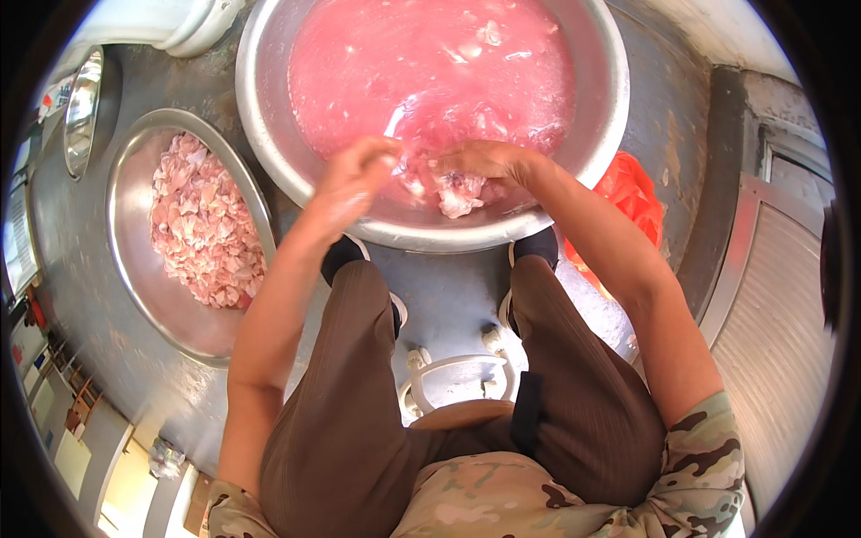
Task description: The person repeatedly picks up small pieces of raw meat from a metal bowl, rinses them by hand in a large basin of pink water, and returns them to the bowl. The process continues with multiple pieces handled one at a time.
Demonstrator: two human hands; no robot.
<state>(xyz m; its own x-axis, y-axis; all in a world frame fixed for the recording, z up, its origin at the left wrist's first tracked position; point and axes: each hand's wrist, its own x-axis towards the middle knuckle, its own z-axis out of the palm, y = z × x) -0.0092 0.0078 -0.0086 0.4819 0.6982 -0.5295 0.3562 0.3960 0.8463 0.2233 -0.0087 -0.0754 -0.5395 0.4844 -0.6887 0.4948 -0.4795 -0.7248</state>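
Head view: at centre frame the left hand [352, 179] and right hand [489, 166] close together on one pale pink lump of raw meat [459, 193], held just above the near rim of the big round steel basin of pink cloudy water [269, 134]. It looks slick; a loose pinch could drop it and splash. Count: three steel vessels, with the wide shallow steel bowl heaped with pink meat pieces [134, 260] at left, a small empty steel bowl [81, 108] upper left, plus one red plastic bag [632, 193] right.
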